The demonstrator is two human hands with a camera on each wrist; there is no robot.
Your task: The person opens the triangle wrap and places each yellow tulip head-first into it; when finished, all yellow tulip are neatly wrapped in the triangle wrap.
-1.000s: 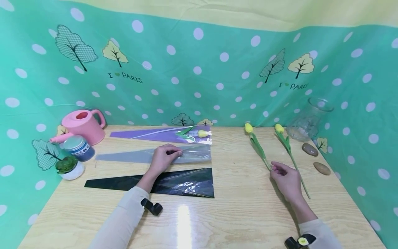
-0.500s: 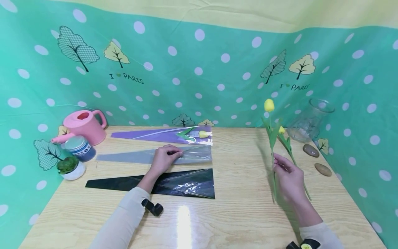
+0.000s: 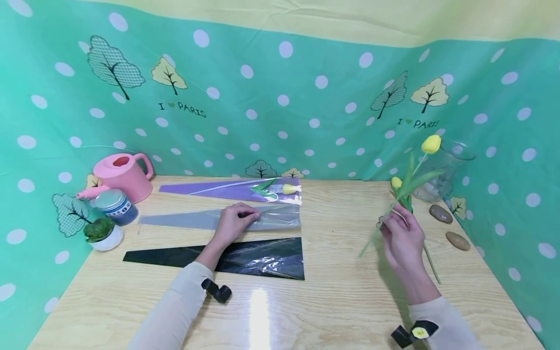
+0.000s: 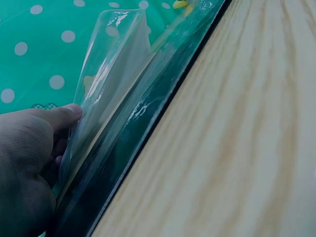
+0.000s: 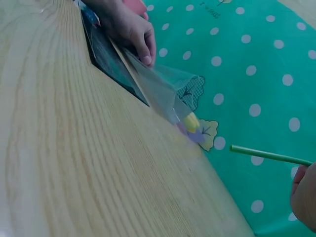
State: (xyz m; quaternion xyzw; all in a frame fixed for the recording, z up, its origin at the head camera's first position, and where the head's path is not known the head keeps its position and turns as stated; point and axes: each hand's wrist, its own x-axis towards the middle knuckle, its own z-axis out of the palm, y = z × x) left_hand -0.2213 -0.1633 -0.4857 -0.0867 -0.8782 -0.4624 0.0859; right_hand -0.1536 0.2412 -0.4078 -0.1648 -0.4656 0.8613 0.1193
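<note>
Grey tapered plastic flower sleeve [image 3: 175, 220] with clear film: on the pale wood-grain table [image 3: 341, 296], between a purple tapered sleeve [image 3: 214, 189] behind and a black one [image 3: 271, 259] in front; film pinched in the left hand [image 3: 234, 224].

Yellow tulip with green stem and leaves [image 3: 410, 183]: tilted, raised above the table, stem pinched in the right hand [image 3: 403, 239].

Second yellow tulip [image 3: 396, 183]: lying partly behind that hand.

Clear glass vase [image 3: 430, 190]: near the curtain [image 3: 302, 102].

Two smooth brown oval stones [image 3: 458, 240]: far right.
</note>
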